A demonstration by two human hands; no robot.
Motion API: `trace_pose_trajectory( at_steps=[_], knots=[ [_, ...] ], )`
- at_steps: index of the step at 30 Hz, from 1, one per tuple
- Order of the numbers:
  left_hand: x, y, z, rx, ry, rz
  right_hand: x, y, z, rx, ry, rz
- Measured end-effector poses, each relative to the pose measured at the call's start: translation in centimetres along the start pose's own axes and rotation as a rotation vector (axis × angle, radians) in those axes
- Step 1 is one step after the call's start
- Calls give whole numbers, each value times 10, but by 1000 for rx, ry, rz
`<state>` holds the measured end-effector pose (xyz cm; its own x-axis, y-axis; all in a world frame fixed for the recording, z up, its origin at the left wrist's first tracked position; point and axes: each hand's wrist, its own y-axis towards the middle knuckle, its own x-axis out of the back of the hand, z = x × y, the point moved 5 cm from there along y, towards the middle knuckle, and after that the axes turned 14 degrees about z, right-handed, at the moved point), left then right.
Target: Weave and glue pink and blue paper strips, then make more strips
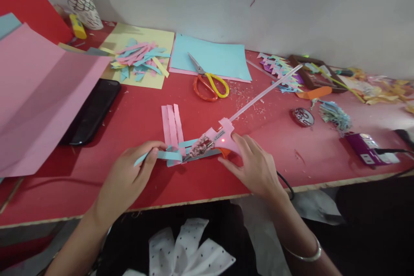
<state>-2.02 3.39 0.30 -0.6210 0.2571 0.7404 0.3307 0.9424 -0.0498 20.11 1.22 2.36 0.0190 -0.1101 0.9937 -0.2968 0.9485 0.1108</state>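
Note:
My left hand [134, 170] pinches a light blue paper strip [164, 155] between thumb and fingertips. The strip reaches right, onto a joint of pink paper strips [172, 127] and other blue strips lying on the red table. In my right hand [255, 161] is a pink hot glue gun [223, 140], its small indicator light glowing and a long clear glue stick [267, 91] poking out of its back. The gun's nozzle points left and meets the strips near the joint; I cannot tell whether glue is coming out.
Red-and-yellow-handled scissors [207, 79] lie partly on blue paper [210, 56]. Cut strips [142, 58] are piled on yellow paper [158, 39]. A black phone [93, 114] lies left, partly under a pink sheet [42, 95]. A purple power strip [367, 148] with a cable sits right.

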Motion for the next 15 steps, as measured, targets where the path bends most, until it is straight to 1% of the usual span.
trace_pose_trajectory(
  at_steps=[9,15],
  knots=[
    [2,0,-1,-6,-4,5,2,0,3,30,-29,-11],
    [1,1,-1,-19,-18,0,4,-3,1,10,-67,-10]
  ],
)
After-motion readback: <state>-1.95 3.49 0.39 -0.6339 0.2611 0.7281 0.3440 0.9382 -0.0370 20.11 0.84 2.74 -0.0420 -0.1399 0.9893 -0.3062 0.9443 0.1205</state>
